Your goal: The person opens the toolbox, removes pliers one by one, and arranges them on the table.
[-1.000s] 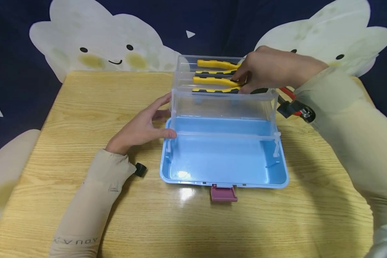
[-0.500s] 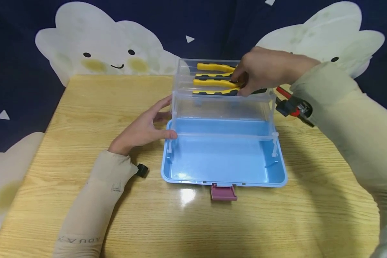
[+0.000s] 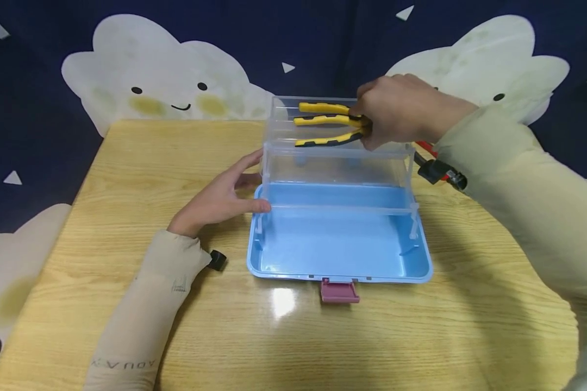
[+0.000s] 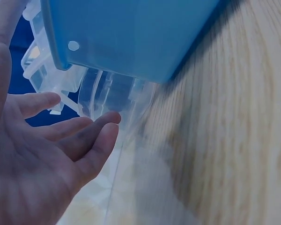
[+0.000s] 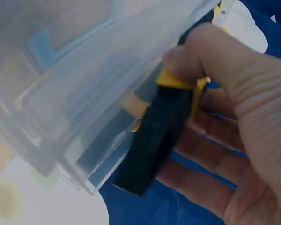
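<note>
In the head view my right hand (image 3: 396, 111) grips a pair of pliers (image 3: 329, 120) with yellow and black handles, just over the upper clear tray (image 3: 280, 130) of an opened toolbox. The black jaw end of these pliers (image 5: 154, 136) sticks out past my fingers in the right wrist view. Behind them, another yellow and black handle (image 3: 318, 107) lies in the tray, partly covered by my hand. My left hand (image 3: 215, 198) is at the toolbox's left side, thumb at the tray's edge, fingers extended loosely beside the blue base (image 4: 126, 37).
The toolbox's light blue base (image 3: 332, 244) stands on a wooden table (image 3: 176, 326), its purple latch (image 3: 339, 292) hanging at the front. Something red (image 3: 425, 147) shows by the right sleeve. A dark blue cloth (image 3: 323, 32) with clouds hangs behind.
My right hand has lifted the front pliers up off the tray floor; their handles now overlap the rear pliers in view. My left hand stays at the box's left side.
</note>
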`<state>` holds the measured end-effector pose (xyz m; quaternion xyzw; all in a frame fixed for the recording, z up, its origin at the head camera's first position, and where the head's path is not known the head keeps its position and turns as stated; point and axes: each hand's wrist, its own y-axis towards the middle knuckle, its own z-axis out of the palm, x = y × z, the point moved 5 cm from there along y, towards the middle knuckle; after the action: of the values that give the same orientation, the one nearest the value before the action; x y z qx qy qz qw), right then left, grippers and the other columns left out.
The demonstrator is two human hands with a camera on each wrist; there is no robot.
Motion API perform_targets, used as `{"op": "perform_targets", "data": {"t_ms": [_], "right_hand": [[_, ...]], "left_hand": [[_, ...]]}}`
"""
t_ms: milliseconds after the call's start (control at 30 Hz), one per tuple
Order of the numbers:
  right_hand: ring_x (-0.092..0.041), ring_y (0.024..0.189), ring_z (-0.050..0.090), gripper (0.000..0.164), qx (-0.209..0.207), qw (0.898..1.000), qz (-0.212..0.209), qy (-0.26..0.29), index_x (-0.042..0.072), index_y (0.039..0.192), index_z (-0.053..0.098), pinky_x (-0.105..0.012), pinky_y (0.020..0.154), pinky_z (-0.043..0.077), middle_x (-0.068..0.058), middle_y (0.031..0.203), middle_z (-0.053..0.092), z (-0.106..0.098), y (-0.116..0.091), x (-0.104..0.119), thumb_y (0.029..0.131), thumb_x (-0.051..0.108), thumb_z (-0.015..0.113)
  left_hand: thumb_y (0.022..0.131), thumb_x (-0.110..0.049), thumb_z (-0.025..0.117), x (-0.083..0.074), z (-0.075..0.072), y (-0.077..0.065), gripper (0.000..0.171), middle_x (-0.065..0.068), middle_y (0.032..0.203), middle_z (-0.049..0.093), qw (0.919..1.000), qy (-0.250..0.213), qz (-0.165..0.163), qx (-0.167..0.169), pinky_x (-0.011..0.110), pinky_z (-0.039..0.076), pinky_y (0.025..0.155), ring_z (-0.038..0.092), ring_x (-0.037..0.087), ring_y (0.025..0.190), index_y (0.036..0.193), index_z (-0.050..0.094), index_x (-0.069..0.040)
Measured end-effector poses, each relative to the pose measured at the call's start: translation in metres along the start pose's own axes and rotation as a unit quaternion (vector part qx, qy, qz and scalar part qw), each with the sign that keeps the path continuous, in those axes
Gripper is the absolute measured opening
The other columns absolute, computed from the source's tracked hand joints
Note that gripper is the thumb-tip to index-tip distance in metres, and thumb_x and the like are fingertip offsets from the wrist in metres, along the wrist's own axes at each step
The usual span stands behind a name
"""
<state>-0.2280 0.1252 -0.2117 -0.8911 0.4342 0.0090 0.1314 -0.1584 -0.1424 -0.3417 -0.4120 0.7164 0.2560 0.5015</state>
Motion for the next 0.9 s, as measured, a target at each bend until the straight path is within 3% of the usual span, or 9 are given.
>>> {"op": "perform_targets", "data": {"t_ms": [200, 367, 700, 900], "right_hand": [[-0.027, 0.066, 0.059, 0.034, -0.095, 0.995, -0.014, -0.033, 0.003, 0.113, 0.077, -0.04, 0.052, 0.046, -0.015, 0.099, 0.067, -0.006, -0.01, 0.005, 0.081, 0.015, 0.079], [-0.028, 0.063, 0.058, 0.033, -0.175, 0.983, -0.023, -0.04, 0.001, 0.107, 0.077, -0.042, 0.05, 0.044, -0.015, 0.093, 0.067, -0.009, -0.018, 0.003, 0.077, 0.013, 0.08], [-0.028, 0.07, 0.068, 0.034, -0.264, 0.965, -0.01, -0.005, 0.0, 0.109, 0.076, -0.049, 0.058, 0.052, -0.015, 0.09, 0.069, -0.006, -0.05, -0.008, 0.079, 0.012, 0.084], [-0.027, 0.067, 0.066, 0.04, -0.307, 0.952, -0.017, 0.002, -0.003, 0.114, 0.074, -0.047, 0.054, 0.049, -0.017, 0.088, 0.068, -0.002, -0.072, -0.009, 0.079, 0.013, 0.084]], "left_hand": [[0.083, -0.037, 0.089, 0.0, -0.003, -0.002, 0.104, -0.019, 0.171, 0.023, 1.0, -0.003, 0.0, 0.0, 0.055, 0.046, 0.117, 0.046, 0.026, 0.15, 0.161, 0.021, -0.049], [0.084, -0.031, 0.088, 0.002, -0.007, -0.004, 0.103, -0.019, 0.17, 0.024, 1.0, -0.001, -0.001, -0.004, 0.054, 0.048, 0.116, 0.048, 0.025, 0.149, 0.16, 0.022, -0.05], [0.085, -0.037, 0.087, 0.008, -0.006, -0.005, 0.104, -0.011, 0.173, 0.021, 1.0, 0.006, -0.004, -0.005, 0.059, 0.048, 0.115, 0.046, 0.031, 0.151, 0.163, 0.019, -0.043], [0.086, -0.035, 0.086, 0.007, -0.006, -0.005, 0.103, -0.009, 0.173, 0.021, 0.9999, 0.009, -0.004, -0.005, 0.06, 0.047, 0.115, 0.045, 0.032, 0.151, 0.164, 0.018, -0.042]]}}
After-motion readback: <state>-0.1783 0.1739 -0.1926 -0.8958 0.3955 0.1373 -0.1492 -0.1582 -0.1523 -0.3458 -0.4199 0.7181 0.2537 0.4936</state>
